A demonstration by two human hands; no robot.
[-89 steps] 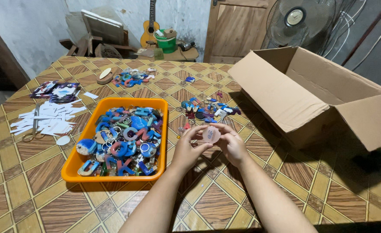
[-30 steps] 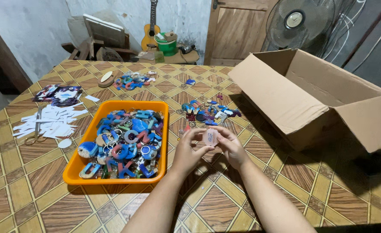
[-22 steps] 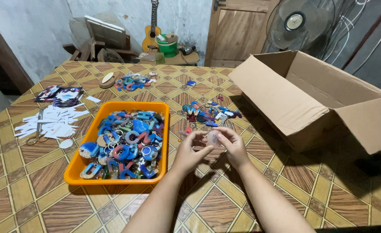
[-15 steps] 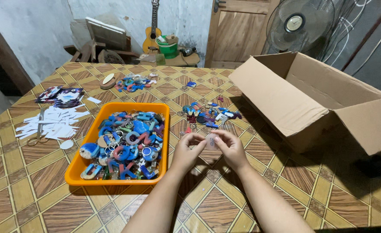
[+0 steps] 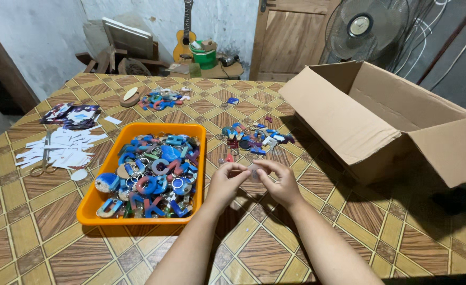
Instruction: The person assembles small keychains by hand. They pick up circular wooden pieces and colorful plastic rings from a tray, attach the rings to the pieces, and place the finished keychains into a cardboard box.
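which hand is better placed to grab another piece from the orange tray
Left, likely. The left hand sits right beside the orange tray, while the right hand is on the far side. Both are pinching a small clear piece between them.

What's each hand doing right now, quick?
Left hand: fingers pinched on a small clear piece.
Right hand: fingers pinched on the same piece, above the table.
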